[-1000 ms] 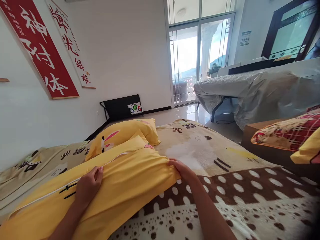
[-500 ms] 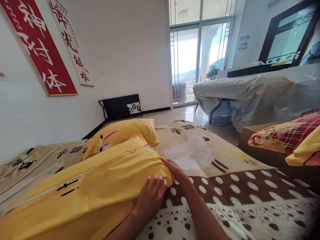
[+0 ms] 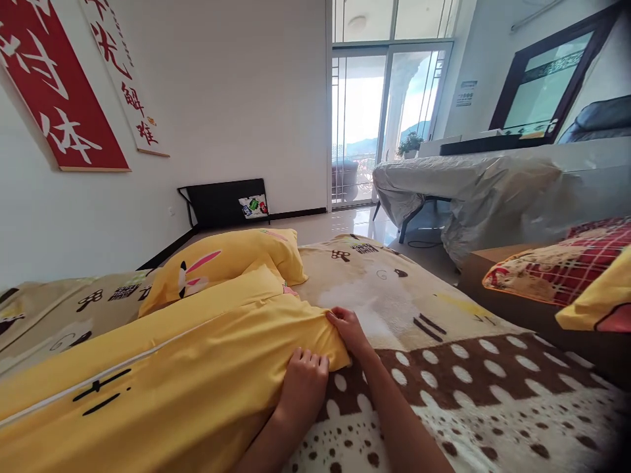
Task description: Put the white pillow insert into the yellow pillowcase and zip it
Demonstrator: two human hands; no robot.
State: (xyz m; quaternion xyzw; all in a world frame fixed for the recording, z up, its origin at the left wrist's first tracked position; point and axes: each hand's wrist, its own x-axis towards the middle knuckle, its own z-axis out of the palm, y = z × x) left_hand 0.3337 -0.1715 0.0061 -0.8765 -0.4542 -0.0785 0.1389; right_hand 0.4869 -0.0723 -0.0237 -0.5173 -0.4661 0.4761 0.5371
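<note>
A long yellow pillow (image 3: 197,355) with a white seam line and black stitched marks lies across the bed. My left hand (image 3: 305,378) has its fingers curled into the cloth near the pillow's right end. Just beyond it, my right hand (image 3: 349,334) pinches the far corner of that same end, drawing the fabric into folds. Behind lies a second yellow pillow (image 3: 236,253) with a rabbit print, touched by neither hand. Under both pillows spreads a beige and brown patterned blanket (image 3: 359,295).
At the right edge, a red plaid pillow (image 3: 547,266) and another yellow piece (image 3: 599,299) rest on a brown surface. Further back stands a table under plastic sheeting (image 3: 468,177). A black folded frame (image 3: 221,203) leans by the wall near the glass sliding door (image 3: 359,125).
My right hand has shifted slightly right, pulling the pillow's corner outward into a point. The left hand keeps its hold. The view has turned a little to the right.
</note>
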